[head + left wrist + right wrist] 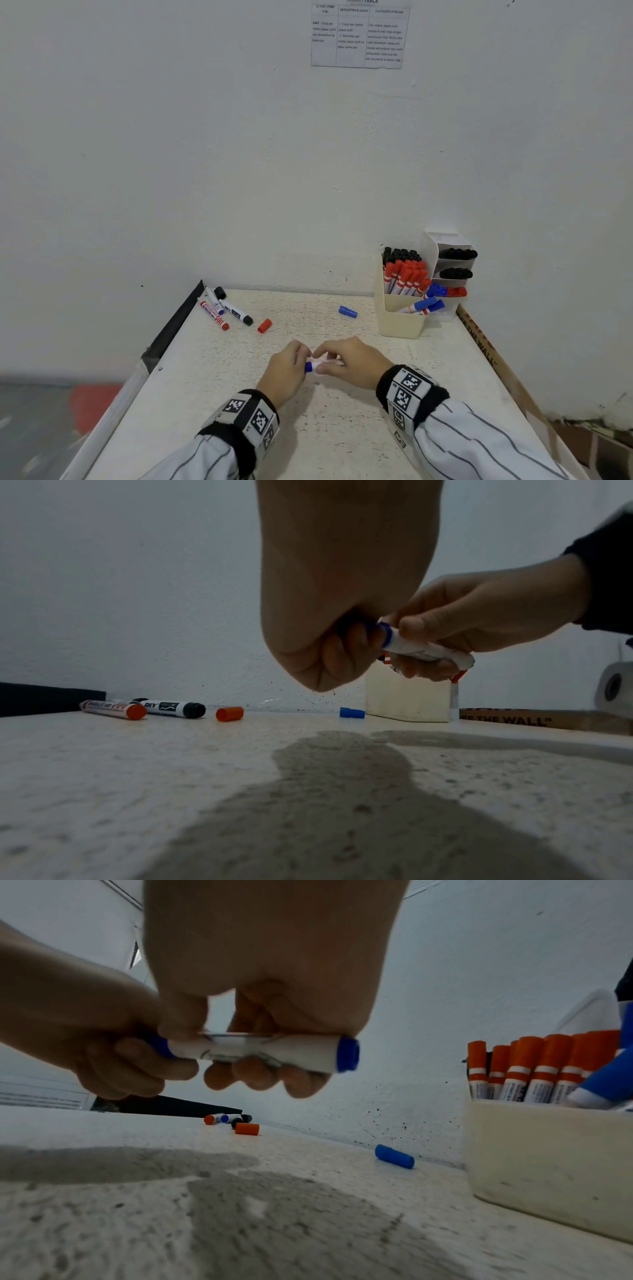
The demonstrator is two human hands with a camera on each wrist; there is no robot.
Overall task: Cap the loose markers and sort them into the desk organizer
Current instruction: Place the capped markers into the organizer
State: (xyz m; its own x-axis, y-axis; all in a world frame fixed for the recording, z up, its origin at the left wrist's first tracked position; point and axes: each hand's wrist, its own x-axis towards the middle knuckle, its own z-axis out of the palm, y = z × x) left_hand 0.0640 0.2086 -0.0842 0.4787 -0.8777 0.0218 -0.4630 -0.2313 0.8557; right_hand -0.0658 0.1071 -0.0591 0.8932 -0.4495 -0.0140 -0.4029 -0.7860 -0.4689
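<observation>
Both hands meet over the middle of the table on one blue marker (318, 364). My left hand (291, 361) curls round its blue cap (159, 1046), and my right hand (342, 356) pinches the white barrel (274, 1049), whose blue tail (347, 1054) sticks out to the right. Whether the cap is fully seated is hidden by the fingers. At the far left lie a red marker (214, 315), a black marker (238, 312) and a blue marker (215, 300), with a black cap (220, 293) beside them. A loose red cap (264, 325) and a loose blue cap (347, 311) lie further right.
The cream desk organizer (397, 320) stands at the far right, holding several red, black and blue capped markers; its white tiered part (445, 240) holds black, blue and red ones. A cardboard strip (479, 342) runs along the right edge. The wall is close behind.
</observation>
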